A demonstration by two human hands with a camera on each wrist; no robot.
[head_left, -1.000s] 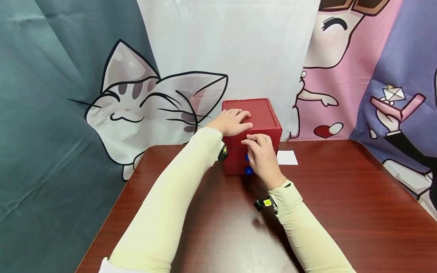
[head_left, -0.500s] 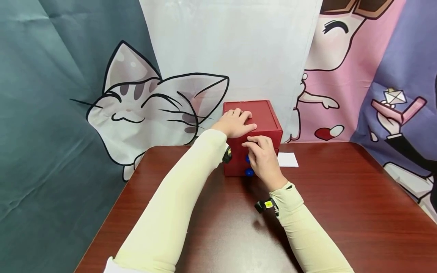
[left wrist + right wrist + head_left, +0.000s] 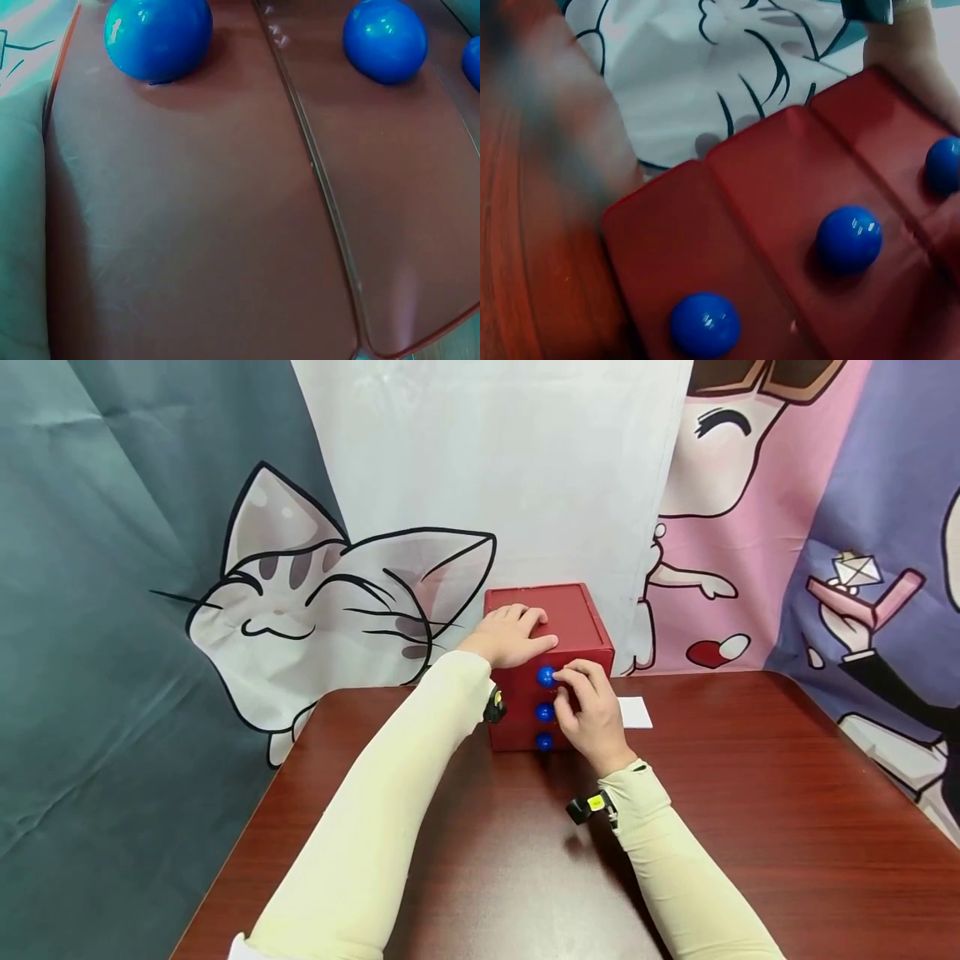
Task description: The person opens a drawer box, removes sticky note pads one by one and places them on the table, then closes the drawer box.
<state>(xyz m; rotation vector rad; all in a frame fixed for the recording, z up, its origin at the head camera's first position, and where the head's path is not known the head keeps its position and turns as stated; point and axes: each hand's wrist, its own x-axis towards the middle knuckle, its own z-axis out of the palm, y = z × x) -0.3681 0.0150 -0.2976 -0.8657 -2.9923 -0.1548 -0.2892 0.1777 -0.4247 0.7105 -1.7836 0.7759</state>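
A red drawer box (image 3: 517, 702) stands at the table's back, its three stacked drawers flush with the front. Each drawer carries one round blue knob: the top knob (image 3: 546, 677), the middle knob (image 3: 849, 238) and the bottom knob (image 3: 705, 325). My left hand (image 3: 510, 637) rests on the box's top near the front left, fingers spread. At the front face, my right hand (image 3: 592, 710) has its thumb and forefinger apart, with the fingertips right at the right side of the top knob. Nothing is held between them.
A white card (image 3: 635, 712) lies on the brown table (image 3: 720, 793), right of the box. Behind the table hangs a cloth backdrop (image 3: 420, 443) printed with cartoon figures. Both wrists wear small black cameras.
My right hand has loosened from the top knob and shifted slightly right, so all three knobs now show in the head view. The left hand stays on the box.
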